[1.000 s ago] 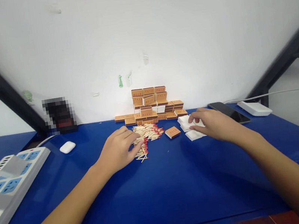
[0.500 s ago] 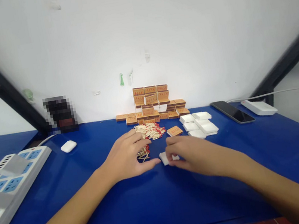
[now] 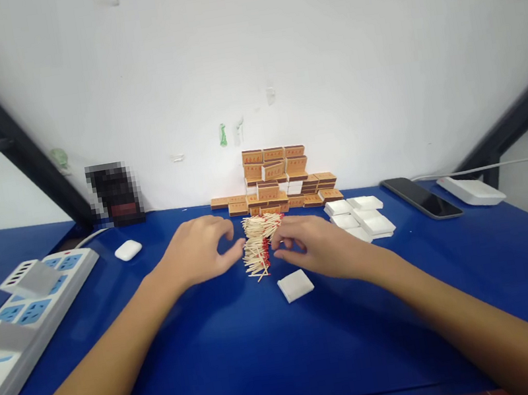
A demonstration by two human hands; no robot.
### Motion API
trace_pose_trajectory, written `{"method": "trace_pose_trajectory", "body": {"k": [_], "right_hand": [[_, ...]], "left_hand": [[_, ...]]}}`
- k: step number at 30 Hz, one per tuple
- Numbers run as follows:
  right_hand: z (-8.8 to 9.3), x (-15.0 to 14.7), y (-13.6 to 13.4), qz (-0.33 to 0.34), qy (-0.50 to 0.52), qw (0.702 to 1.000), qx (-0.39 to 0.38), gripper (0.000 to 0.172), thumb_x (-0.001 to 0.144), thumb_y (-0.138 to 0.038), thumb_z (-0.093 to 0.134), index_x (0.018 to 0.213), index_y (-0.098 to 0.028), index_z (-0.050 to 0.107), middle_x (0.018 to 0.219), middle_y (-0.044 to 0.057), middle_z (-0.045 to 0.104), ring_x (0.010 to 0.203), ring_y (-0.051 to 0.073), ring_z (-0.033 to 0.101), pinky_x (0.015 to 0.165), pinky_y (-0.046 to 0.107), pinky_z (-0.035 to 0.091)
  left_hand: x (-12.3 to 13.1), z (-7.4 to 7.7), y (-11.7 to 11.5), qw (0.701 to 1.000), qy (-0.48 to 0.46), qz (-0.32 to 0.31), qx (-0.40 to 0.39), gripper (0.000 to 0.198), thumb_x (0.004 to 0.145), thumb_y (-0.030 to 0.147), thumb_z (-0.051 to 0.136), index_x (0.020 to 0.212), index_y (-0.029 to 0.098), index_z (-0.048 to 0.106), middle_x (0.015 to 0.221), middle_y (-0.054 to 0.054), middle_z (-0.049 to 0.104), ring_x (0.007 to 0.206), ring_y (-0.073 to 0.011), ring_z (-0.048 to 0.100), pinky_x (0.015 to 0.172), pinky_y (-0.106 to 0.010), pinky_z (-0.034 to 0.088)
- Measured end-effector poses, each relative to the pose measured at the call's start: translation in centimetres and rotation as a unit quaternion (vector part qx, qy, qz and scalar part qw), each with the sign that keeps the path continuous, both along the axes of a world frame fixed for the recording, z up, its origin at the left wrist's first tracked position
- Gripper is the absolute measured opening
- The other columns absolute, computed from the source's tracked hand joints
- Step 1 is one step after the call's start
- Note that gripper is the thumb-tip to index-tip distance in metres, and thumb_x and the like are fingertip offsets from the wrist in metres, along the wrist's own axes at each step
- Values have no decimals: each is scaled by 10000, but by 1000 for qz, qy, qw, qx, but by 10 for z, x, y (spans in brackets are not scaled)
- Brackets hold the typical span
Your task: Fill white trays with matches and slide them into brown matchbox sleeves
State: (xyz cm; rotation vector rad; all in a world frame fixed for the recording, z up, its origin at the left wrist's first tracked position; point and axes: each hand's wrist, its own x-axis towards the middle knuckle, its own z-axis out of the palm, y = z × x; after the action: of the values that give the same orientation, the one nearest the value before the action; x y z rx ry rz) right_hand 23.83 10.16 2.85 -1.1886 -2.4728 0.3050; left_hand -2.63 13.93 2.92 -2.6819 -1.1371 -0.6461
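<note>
A loose pile of matches (image 3: 256, 252) is found between the fingers of the two hands, with most of the visible heads turned toward the right fingers. The curled fingers of the right hand (image 3: 319, 245) are held at the red-headed edge; whether anything is pinched there cannot be told. The fingers of the left hand (image 3: 202, 250) are bent with a clear gap before the thumb, whose tip is placed just beside the pale ends; contact cannot be made out. Single matches are likely to be light, stiff and easily snapped, and apt to roll, so a small bundle is best taken lightly across the middle of the sticks. A white tray (image 3: 295, 285) is set nearer the wearer than the right fingertips, apart from them; it is probably thin card, easily dented, and best held by its side edges. Beyond the fingers, orange matchboxes (image 3: 274, 169) are stacked against the wall (image 3: 320, 48); right of the right fingers, more white trays (image 3: 373, 223) are grouped.
</note>
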Motion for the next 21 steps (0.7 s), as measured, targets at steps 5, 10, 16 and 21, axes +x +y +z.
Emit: {"method": "trace_pose_trajectory", "body": {"k": [5,10,16,21], "right_hand": [[2,-28,1,35,-78,996,0,155,913,-254,763,1037,-202,684,1048,58,687,901,196,626,688,299,396],[6,-37,13,-55,-92,994,22,208,918,-366,751,888,-193,637,937,50,684,793,182,595,635,311,347],[2,-47,16,-66,-174,980,73,450,861,-546,794,1045,-148,689,1073,106,681,784,206,608,607,335,338],[-1,-52,18,-40,-212,974,68,349,916,-448,782,1067,-141,712,1129,118,684,903,233,649,649,339,393]], "left_hand": [[-2,-6,7,1000,7,24,10,255,977,382,559,874,206,712,750,-30,703,654,-190,623,588,-321,380],[-3,-6,8,999,4,39,11,253,974,368,557,866,207,719,754,-40,718,655,-191,624,593,-318,378],[-4,-3,6,998,16,56,0,291,994,384,527,888,198,723,816,-53,750,716,-210,670,611,-328,384],[-4,-2,5,997,22,68,0,308,1002,393,523,886,191,726,832,-60,758,733,-214,682,613,-323,379]]}}
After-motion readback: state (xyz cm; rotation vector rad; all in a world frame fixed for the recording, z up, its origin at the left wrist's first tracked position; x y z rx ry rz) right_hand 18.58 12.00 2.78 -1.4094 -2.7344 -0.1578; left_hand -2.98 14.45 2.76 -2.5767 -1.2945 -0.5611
